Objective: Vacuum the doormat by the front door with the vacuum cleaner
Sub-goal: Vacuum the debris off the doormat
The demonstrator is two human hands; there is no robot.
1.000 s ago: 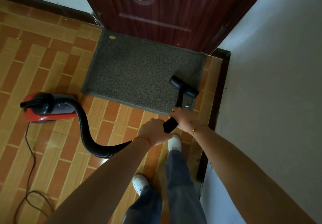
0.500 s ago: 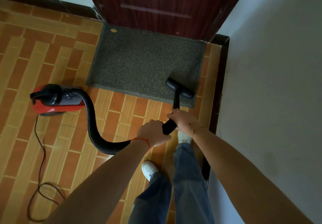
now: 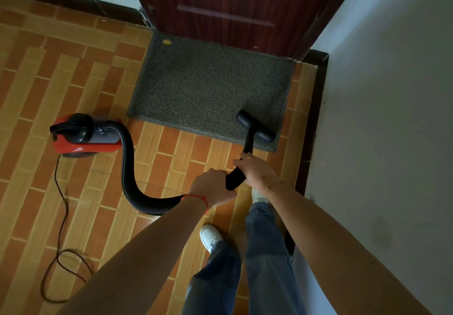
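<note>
Both hands grip black wand (image 3: pixel 247 146): left hand (image 3: pixel 212 187) low, right hand (image 3: pixel 255 170) above. Nozzle (image 3: pixel 255 129) rests on doormat (image 3: pixel 201 89) corner at 4 o'clock. Red vacuum cleaner (image 3: pixel 84 134) at 9 o'clock, hose (image 3: pixel 137 187) curving across floor (image 3: pixel 49 74). Yellow speck (image 3: pixel 167 42) at mat's 11 o'clock.

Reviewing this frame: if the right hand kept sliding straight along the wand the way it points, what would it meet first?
Probably the floor nozzle, resting on the doormat near its corner. The right hand grips the wand, which leads straight there; depth is uncertain.
</note>
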